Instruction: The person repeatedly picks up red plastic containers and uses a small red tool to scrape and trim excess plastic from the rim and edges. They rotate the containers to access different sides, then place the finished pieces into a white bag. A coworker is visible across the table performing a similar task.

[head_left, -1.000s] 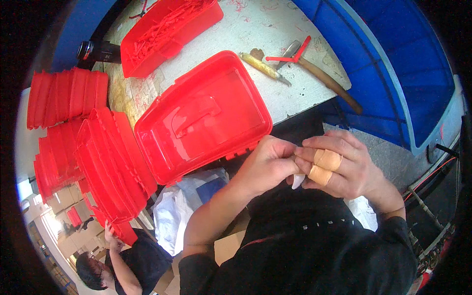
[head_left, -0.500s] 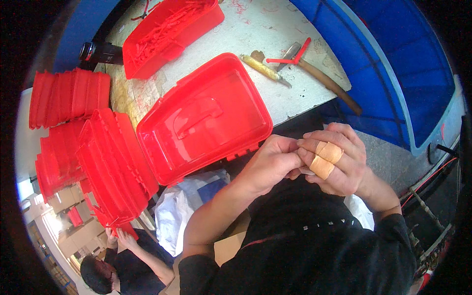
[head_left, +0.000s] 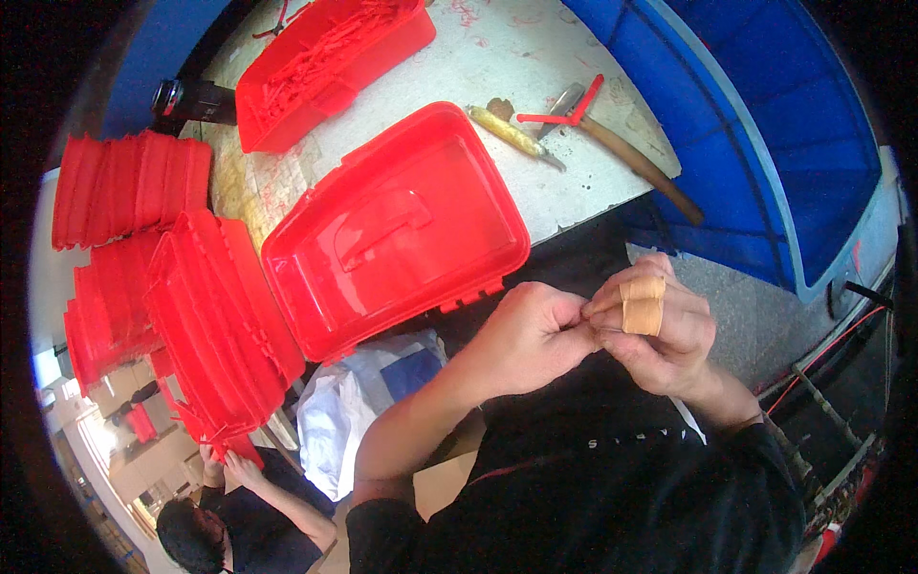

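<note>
Closest to the camera, the person's two hands meet in front of a black shirt. The left hand (head_left: 531, 335) is curled nearly into a fist, its fingertips pinched against the fingers of the right hand (head_left: 660, 330). The right hand is half curled, and two of its fingers carry tan tape wraps (head_left: 642, 304), one band above the other, each going around a finger. Whether any small object is pinched between the hands cannot be told; the left fingertips touch the right hand just beside the tape.

Below the left forearm, a crumpled white and blue plastic bag (head_left: 368, 397) lies low beside the table. At the lower left, another person (head_left: 239, 502) in dark clothes reaches up to the bottom of a leaning stack of red plastic lids (head_left: 215, 330).

Just beyond the hands, a red plastic case lid (head_left: 397, 230) with a moulded handle recess lies on the edge of the white worktable (head_left: 583, 177), its hinge tabs overhanging toward the person. To its right on the table lie a yellow-handled knife (head_left: 512, 134), a red-handled tool (head_left: 564, 107) and a long brown wooden handle (head_left: 641, 163).

Farther left stand more stacks of red parts (head_left: 129, 187). At the far end a red tray (head_left: 330, 62) holds red plastic scraps. A large blue bin (head_left: 765, 124) stands to the right of the table.
</note>
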Action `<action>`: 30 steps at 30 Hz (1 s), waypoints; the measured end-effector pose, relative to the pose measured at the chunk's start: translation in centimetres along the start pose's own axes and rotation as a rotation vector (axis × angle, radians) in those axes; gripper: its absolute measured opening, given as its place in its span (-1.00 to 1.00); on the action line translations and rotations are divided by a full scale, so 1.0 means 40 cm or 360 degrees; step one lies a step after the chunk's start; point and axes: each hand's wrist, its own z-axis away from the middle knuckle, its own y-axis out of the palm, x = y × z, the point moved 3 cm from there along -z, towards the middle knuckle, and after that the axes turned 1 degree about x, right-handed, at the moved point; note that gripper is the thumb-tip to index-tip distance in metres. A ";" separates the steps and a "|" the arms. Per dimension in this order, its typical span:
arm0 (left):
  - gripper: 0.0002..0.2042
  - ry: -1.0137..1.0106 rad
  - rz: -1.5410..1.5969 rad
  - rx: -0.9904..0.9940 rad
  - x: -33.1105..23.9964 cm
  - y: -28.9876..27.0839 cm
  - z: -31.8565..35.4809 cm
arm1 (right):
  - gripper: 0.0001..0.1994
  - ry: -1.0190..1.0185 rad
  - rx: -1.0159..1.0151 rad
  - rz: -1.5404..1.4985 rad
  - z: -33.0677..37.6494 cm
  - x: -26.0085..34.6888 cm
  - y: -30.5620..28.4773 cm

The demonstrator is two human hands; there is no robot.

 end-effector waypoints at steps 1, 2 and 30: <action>-0.81 0.0059 -0.0137 -0.0035 -0.003 -0.001 0.001 | -0.84 -0.0013 -0.0009 0.0003 0.002 0.001 0.000; -0.79 0.0120 -0.0276 -0.0071 -0.006 -0.002 0.002 | -0.84 -0.0005 -0.0014 0.0010 0.004 0.002 0.001; -0.64 0.0578 -0.2039 -0.1007 0.071 -0.205 0.289 | -0.77 0.0901 -0.0201 -0.0940 -0.037 -0.113 0.046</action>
